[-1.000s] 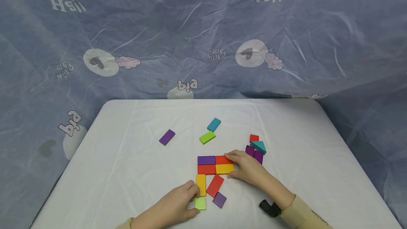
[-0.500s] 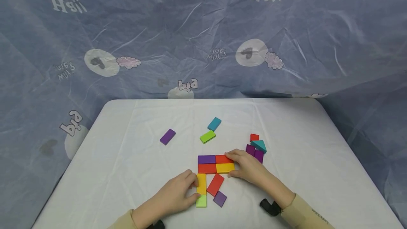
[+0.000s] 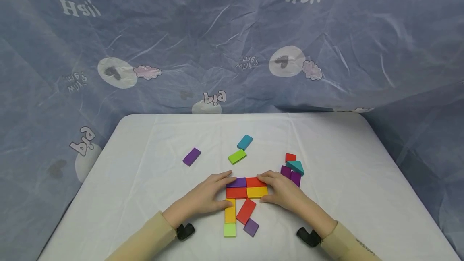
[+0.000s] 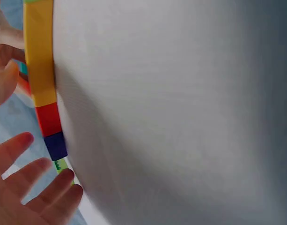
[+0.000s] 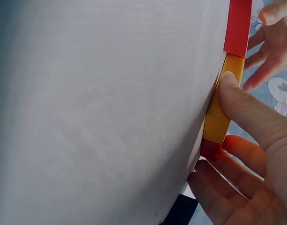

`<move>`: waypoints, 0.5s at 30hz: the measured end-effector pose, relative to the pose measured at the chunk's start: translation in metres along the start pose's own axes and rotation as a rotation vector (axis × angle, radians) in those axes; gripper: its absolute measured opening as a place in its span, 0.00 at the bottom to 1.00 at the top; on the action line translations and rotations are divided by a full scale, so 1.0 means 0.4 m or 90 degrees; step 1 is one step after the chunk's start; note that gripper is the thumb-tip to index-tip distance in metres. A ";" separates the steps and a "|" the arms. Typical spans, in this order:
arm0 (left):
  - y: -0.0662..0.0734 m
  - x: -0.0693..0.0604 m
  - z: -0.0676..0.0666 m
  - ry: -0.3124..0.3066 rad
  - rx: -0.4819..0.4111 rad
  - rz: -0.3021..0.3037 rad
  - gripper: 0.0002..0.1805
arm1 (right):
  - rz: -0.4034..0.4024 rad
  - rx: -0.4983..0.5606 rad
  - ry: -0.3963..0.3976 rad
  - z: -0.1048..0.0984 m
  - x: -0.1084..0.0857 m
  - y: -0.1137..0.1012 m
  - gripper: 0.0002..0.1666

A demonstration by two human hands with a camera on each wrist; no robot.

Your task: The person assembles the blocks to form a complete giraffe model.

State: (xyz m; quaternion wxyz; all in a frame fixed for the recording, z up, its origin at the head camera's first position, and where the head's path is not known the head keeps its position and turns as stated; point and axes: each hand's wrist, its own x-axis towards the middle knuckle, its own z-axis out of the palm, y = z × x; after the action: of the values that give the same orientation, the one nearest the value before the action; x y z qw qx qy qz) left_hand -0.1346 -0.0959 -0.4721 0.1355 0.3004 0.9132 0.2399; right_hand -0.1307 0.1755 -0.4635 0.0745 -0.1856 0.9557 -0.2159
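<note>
In the head view, a purple block (image 3: 237, 182) and a red block (image 3: 256, 182) form a row behind another red block (image 3: 237, 193) and a yellow block (image 3: 257, 192). My left hand (image 3: 208, 194) is spread at this group's left end, its fingertips by the purple block and its thumb over an upright yellow block (image 3: 230, 211). A lime block (image 3: 230, 230) touches that block's near end. My right hand (image 3: 284, 190) pinches the right end, thumb against the yellow block (image 5: 223, 93) and fingers at the red one (image 5: 210, 149).
A tilted red block (image 3: 246, 211) and a purple square (image 3: 251, 227) lie just in front. Farther back are a purple block (image 3: 191, 157), a green block (image 3: 237, 156) and a blue block (image 3: 245, 142). Beside my right hand lie a teal triangle (image 3: 295, 167), a red piece (image 3: 290, 157) and purple blocks (image 3: 295, 178).
The lime block has slid up against the upright yellow block. My left hand has left it and moved away from me to the group's left end. My right hand stays put.
</note>
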 end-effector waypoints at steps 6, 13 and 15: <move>-0.003 0.010 0.002 -0.033 0.030 -0.004 0.40 | 0.006 0.005 -0.004 -0.001 -0.001 -0.003 0.38; -0.001 0.006 0.001 -0.049 0.046 -0.013 0.41 | 0.003 0.004 -0.001 0.000 -0.002 -0.002 0.38; -0.001 0.006 0.001 -0.052 0.047 -0.014 0.41 | 0.000 0.002 -0.002 0.000 -0.001 -0.001 0.38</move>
State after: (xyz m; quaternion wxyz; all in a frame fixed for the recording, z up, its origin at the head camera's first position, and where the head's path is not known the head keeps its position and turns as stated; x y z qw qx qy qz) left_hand -0.1366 -0.0944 -0.4731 0.1638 0.3049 0.9183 0.1921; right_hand -0.1302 0.1753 -0.4635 0.0761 -0.1855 0.9553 -0.2174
